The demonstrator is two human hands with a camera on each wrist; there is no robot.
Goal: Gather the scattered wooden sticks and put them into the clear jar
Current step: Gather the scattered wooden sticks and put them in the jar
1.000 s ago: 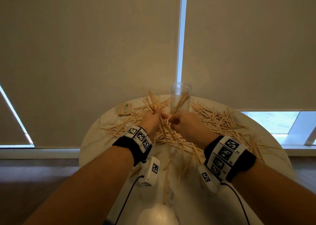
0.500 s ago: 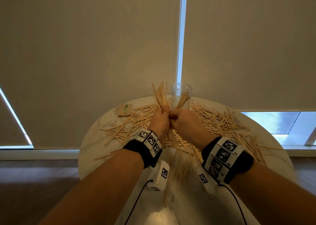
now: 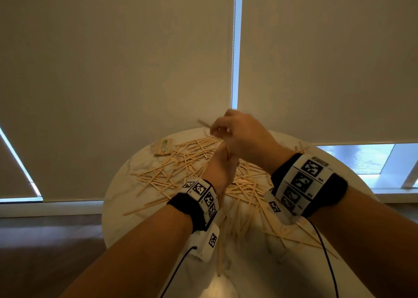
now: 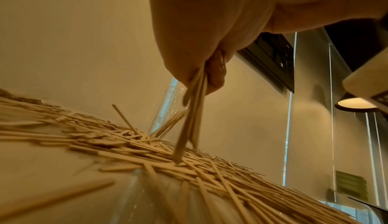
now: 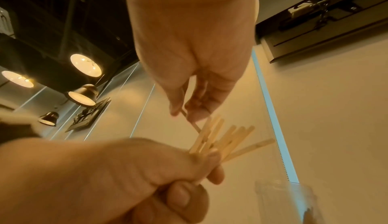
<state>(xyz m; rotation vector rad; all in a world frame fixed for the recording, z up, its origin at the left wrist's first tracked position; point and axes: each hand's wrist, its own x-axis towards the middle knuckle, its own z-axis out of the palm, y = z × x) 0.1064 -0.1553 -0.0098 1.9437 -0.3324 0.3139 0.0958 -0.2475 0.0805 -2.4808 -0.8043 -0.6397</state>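
Above the table point(image 3: 117, 198), left hand point(image 3: 220, 168) grips a stick bundle point(image 5: 222, 138); right hand point(image 3: 239, 134) pinches one stick point(image 5: 190, 119).

No word, brand or number can be read in any view. The wrist bands point(image 3: 204, 199) on both forearms carry black-and-white square code markers, and small dark characters sit beside the markers on the right band point(image 3: 304, 180), too small to make out. A small packet point(image 3: 164, 147) at the far left of the worktop point(image 3: 117, 198) shows a green printed patch, its lettering too blurred to read.
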